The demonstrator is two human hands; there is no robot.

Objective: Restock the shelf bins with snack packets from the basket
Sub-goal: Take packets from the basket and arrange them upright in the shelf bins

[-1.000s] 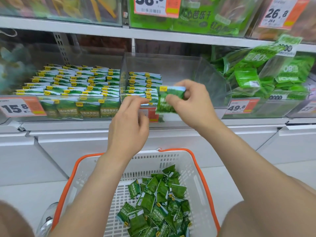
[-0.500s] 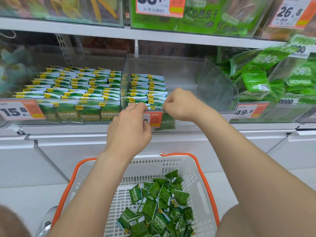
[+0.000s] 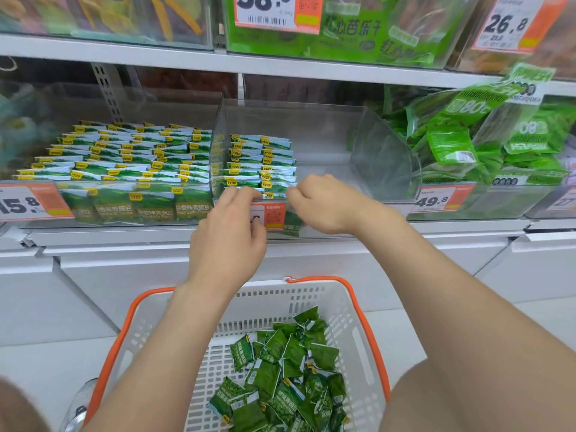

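At the front lip of the middle clear bin, right hand knuckles-up, fingers curled tight, fingertips against the top edge of the front snack packets; impossible to tell whether pinching a packet or only pressing on it; left hand just beside it, fingers bent over the lip onto the packet tops, thumb outside across the orange price tag; grip there equally unclear; packets upright in 2 columns along the bin's left wall; left bin next door filled with rows of the same packets, 15.8 tag on its front; right bin holding larger green bags behind a 49.8 tag; below the shelf, white basket with an orange rim between the 2 forearms, heap of loose green packets on its floor.
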